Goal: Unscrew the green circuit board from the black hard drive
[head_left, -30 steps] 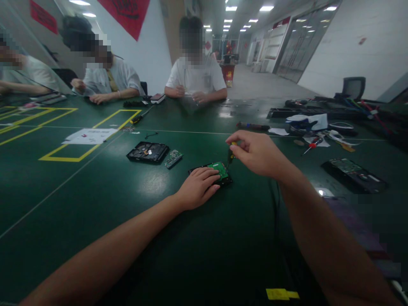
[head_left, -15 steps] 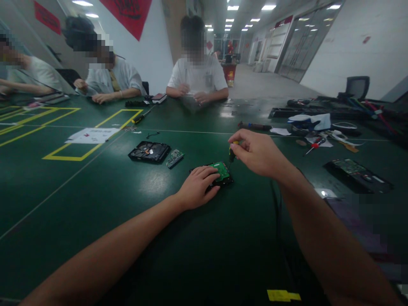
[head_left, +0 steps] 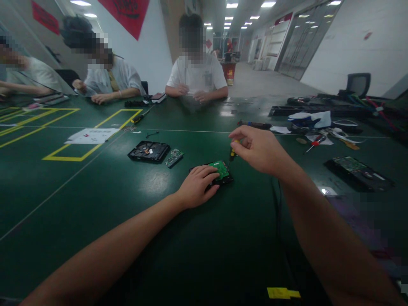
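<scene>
A hard drive (head_left: 227, 180) with a green circuit board (head_left: 222, 168) facing up lies flat on the table. Across its left part rests my left hand (head_left: 198, 182), fingers over the board and thumb along the near edge, holding it. A screwdriver (head_left: 232, 154) with a yellow and black handle stands nearly upright over the board's right edge. My right hand (head_left: 255, 148) pinches the top of that handle between thumb and fingers. The tip meets the drive near the board's right side; the exact contact is too small to make out.
To the left are an opened drive casing (head_left: 149, 151), a loose circuit board (head_left: 174, 157) and a white paper (head_left: 92, 136) with small parts. Another drive (head_left: 358, 173) lies right, near a red screwdriver (head_left: 315, 143). Farther back is a yellow screwdriver (head_left: 137, 118). Several people sit across the table.
My right hand has shifted slightly on the screwdriver, its fingers turned a little at the handle's top. My left hand and the hard drive stay in place.
</scene>
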`<state>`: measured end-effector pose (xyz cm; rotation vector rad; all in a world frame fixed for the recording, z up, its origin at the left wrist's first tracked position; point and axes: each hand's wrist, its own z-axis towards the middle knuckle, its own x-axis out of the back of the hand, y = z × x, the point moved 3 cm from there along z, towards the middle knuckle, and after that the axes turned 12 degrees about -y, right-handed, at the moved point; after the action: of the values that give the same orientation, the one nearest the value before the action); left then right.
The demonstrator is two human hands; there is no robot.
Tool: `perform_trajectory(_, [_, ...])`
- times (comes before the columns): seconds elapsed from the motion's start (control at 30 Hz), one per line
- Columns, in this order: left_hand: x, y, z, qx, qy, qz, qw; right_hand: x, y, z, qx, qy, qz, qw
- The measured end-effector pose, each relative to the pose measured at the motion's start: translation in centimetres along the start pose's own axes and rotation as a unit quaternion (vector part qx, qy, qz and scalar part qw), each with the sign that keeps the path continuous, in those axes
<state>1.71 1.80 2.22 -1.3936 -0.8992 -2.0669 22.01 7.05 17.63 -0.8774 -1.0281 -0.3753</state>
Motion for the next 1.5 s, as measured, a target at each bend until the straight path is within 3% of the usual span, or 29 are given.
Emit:
perform_trajectory(0.87, [0.07, 0.10, -0.02, 0.001, 0.001, -0.002, 1.000, -0.09, 0.04, 0.04, 0.021, -0.018, 0.009, 1.000])
perform_trajectory(1.17, [0.23, 0.26, 0.06, -0.001, 0.006, -0.006, 1.000, -0.30, 0.26, 0.22, -0.017, 0.024, -0.009, 1.000])
perform_trajectory(1.5, [0.02, 0.14, 0.02, -0.002, 0.007, -0.002, 1.000, -0.09, 0.22, 0.13, 0.031, -0.006, -0.007, 0.999])
